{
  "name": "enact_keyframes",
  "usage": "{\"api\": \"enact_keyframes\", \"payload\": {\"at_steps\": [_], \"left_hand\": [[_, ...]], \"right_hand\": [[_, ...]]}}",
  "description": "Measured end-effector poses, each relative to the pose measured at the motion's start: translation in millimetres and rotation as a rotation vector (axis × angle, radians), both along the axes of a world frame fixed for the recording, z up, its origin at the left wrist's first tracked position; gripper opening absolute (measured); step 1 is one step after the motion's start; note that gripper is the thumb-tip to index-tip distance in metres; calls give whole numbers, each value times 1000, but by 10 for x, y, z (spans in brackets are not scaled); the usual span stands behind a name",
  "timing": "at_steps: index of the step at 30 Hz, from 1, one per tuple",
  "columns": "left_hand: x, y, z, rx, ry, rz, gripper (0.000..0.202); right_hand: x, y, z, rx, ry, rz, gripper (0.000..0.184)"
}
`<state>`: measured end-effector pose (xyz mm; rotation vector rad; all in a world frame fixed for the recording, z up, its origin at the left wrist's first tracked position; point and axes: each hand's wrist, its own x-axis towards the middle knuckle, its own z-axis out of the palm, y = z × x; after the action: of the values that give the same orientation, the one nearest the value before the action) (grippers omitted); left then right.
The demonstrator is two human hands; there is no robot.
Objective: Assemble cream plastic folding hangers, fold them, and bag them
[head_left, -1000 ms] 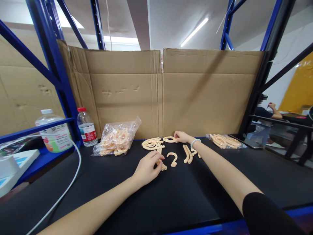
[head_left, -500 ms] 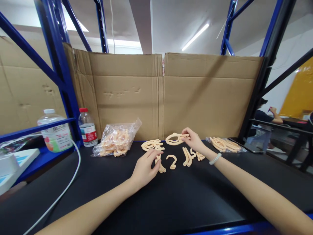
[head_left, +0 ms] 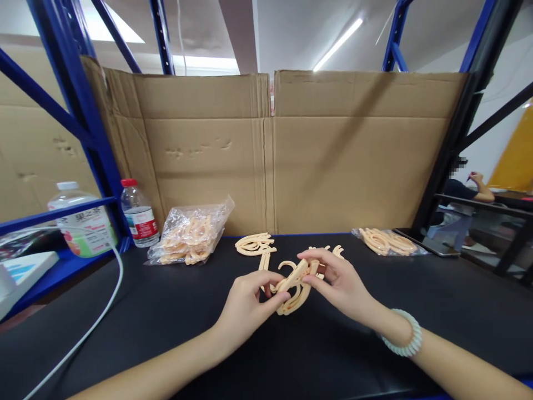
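Both of my hands hold a beige hanger part, a ring-like piece with long arms, tilted above the black table. My left hand pinches its near left end between thumb and fingers. On its upper right portion, my right hand has thumb and fingers closed; a bracelet is on that wrist. Behind the held part lies a hanger hook, partly covered. Straight beige strips lie beyond my left fingers. Several curved hanger parts sit farther back, and more pieces show past my right hand.
A clear bag of beige parts stands back left, beside a red-capped bottle and a larger bottle. Another bagged set and a phone-like slab lie right. A white cable crosses left; cardboard walls the back.
My right hand has brought the ring-like hanger part nearer, down and left. My left hand has moved right and now grips it too. The view has shifted slightly.
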<state>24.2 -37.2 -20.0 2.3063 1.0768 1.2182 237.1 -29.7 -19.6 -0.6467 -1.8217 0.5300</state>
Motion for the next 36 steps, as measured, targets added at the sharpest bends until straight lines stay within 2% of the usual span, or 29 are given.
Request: {"api": "enact_keyframes", "payload": {"at_steps": [4, 7, 12, 15, 18, 21, 24, 27, 30, 32, 36], "left_hand": [[-17, -5, 12, -23, -39, 5, 9], [-52, 5, 30, 10, -95, 63, 13], [-106, 25, 68, 29, -232, 106, 20], [-116, 17, 66, 28, -279, 118, 23], [-115, 8, 51, 17, -302, 124, 25], [-121, 8, 51, 7, -310, 116, 25], [-128, 5, 74, 41, -273, 68, 22], [-114, -16, 82, 158, -118, -34, 15], [-83, -35, 36, 271, 63, -183, 12], [-65, -38, -17, 322, 153, -267, 9], [-46, -46, -68, 338, 172, -300, 12]], "right_hand": [[41, 32, -19, -40, 2, 18, 27], [129, 98, -18, -33, -60, -39, 20], [291, 239, 15, 205, -318, -155, 17], [334, 268, 47, 243, -393, -151, 19], [337, 258, 67, 147, -348, -216, 23], [323, 260, 53, -49, -155, -226, 24], [289, 278, 13, -314, 102, -66, 29], [231, 274, -22, -527, 283, 102, 34], [161, 229, -46, -601, 351, 167, 35], [116, 185, -62, -605, 336, 191, 28], [48, 106, -79, -605, 314, 235, 18]]}}
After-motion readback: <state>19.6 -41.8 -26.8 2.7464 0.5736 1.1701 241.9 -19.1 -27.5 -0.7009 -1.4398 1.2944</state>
